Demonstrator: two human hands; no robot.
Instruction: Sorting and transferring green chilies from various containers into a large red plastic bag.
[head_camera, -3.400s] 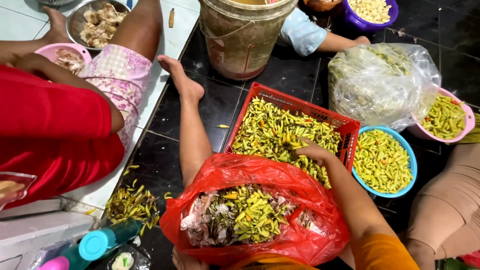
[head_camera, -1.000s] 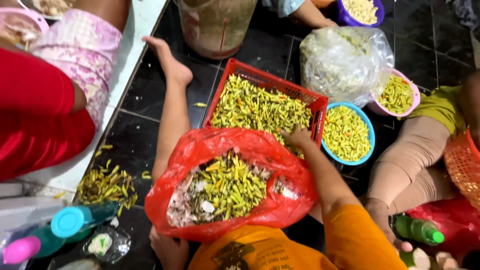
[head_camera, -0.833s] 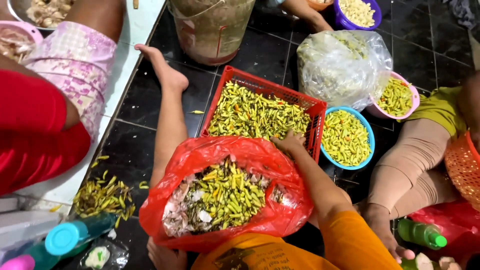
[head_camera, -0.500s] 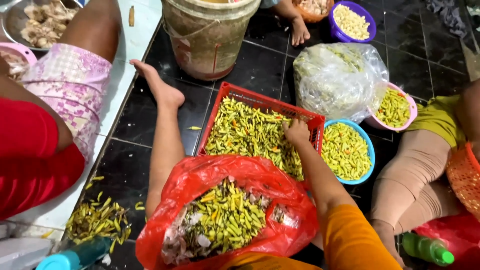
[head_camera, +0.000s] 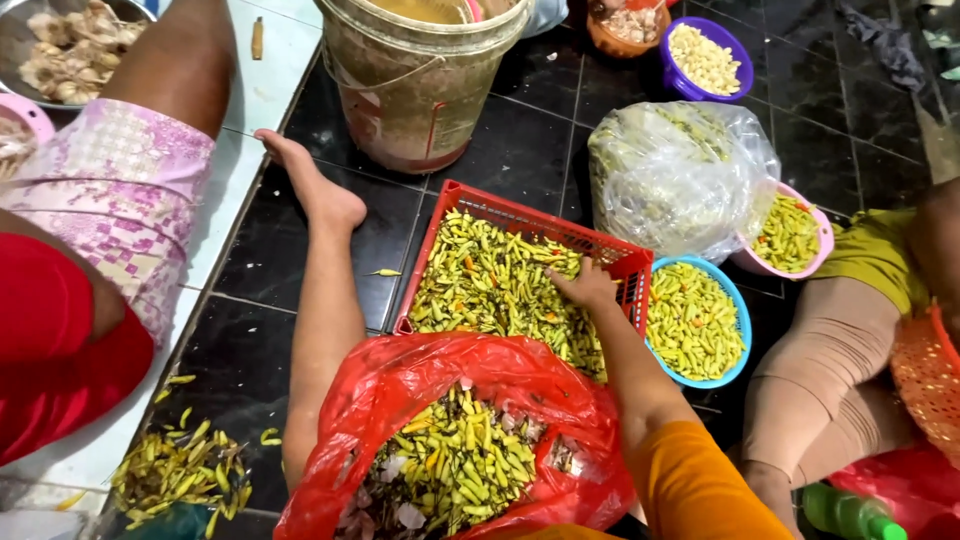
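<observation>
So, the right hand (head_camera: 585, 290) is seen resting palm-down on the heap of green chillies (head_camera: 495, 290) in the red crate (head_camera: 540, 222), close to the crate's right wall. The fingers are laid flat and loosely spread over the chillies; whether anything is pinched underneath can't be told from this angle. An orange sleeve (head_camera: 695, 490) is worn on that arm. The left hand isn't seen anywhere, it's probably hidden behind the red plastic bag (head_camera: 420, 400).

That bag is held open right in front of the body, nearest the camera, and it's filled with more chillies mixed with pale scraps and stems. The crate is set just beyond it on the dark tiled floor (head_camera: 520, 150). A bare leg and foot (head_camera: 320, 200) are stretched out along the crate's left side.

Just right of the crate, touching its corner, a blue bowl (head_camera: 735, 350) of sorted green chillies is placed. Beyond that, a pink bowl (head_camera: 815, 240) with more chillies is tucked against a big clear plastic bag (head_camera: 680, 175). A grubby bucket (head_camera: 420, 80) is stood behind the crate, and a purple bowl (head_camera: 725, 80) of pale bits is further back.

A loose pile of chillies (head_camera: 180, 465) is scattered on the floor at lower left. Other people are seated on both sides.
</observation>
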